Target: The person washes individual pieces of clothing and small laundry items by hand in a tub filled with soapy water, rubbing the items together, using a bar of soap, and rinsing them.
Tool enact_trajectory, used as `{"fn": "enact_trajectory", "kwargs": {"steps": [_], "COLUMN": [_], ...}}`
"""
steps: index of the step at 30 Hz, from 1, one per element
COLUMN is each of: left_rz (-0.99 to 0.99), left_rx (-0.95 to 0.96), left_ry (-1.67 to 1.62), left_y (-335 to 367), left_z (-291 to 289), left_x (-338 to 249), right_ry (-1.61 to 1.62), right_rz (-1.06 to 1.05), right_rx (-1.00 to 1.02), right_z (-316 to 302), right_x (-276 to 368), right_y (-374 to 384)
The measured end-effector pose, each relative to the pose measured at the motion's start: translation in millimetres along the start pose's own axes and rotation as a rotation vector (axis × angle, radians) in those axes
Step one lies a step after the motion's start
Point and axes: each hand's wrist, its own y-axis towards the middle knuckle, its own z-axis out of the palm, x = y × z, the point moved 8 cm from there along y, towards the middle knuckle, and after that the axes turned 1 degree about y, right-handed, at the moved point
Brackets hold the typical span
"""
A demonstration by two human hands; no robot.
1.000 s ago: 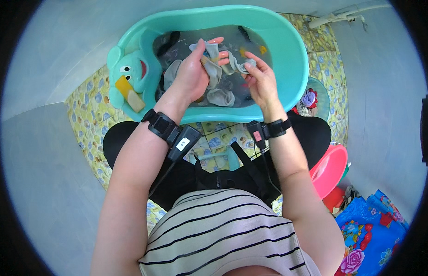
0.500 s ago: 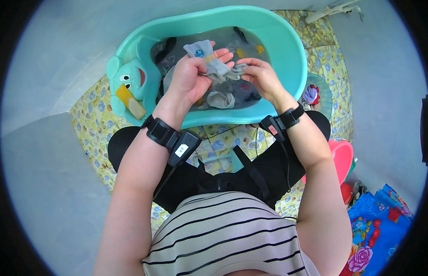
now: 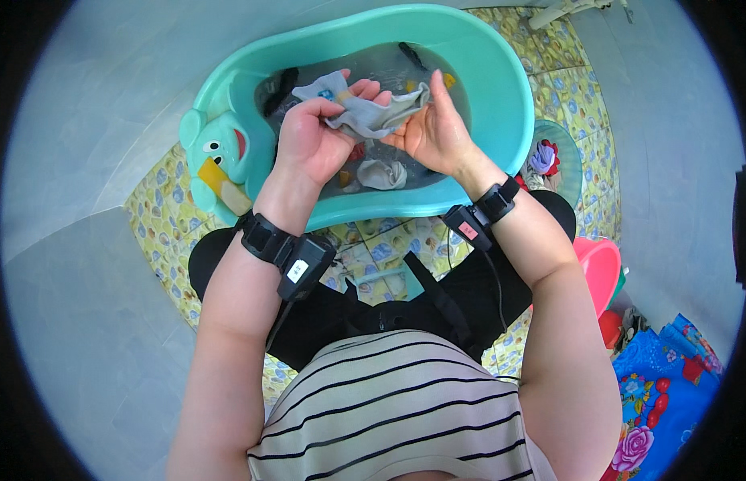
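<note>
A wet grey sock (image 3: 377, 118) with a small blue patch is stretched between my two hands above the water in a turquoise tub (image 3: 501, 112). My left hand (image 3: 313, 143) is closed on its patched end, thumb on top and fingers underneath. At the other end, my right hand (image 3: 437, 138) supports the sock on its fingers, with the thumb pointing up beside it. Below them in the murky water lies a bunched pale grey cloth piece (image 3: 383, 174). Dark cloth pieces (image 3: 281, 90) and a small yellow item (image 3: 449, 79) are also in the water.
A yellow and cream bar (image 3: 225, 186) rests on the tub's animal-face end. To the right are a translucent green basin (image 3: 572, 180) holding purple and red cloth, a pink bucket (image 3: 602, 272) and blue flowered fabric (image 3: 662, 393). A white pipe (image 3: 561, 10) runs at the back right.
The sock is now opened out and stretched wider to the right. My right hand has turned from pinching its bunched end to supporting it with the thumb raised. My left hand has shifted slightly left.
</note>
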Motion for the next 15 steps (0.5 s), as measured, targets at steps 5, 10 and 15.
{"fn": "enact_trajectory", "kwargs": {"steps": [5,10,15], "left_rz": [0.145,0.279,0.264], "left_rx": [-0.032,-0.095,-0.218], "left_ry": [0.183,0.341,0.191], "left_y": [2.0,5.0,0.5], "left_z": [-9.0,-30.9,-42.7], "left_x": [-17.6,-40.9,-56.1], "right_ry": [-0.133,-0.197,-0.233], "right_rz": [-0.031,-0.037,-0.105], "right_rx": [0.083,-0.013,0.018], "right_z": [-17.7,-28.1,-28.1], "right_x": [3.7,11.3,25.6], "right_y": [3.4,3.5,4.5]}}
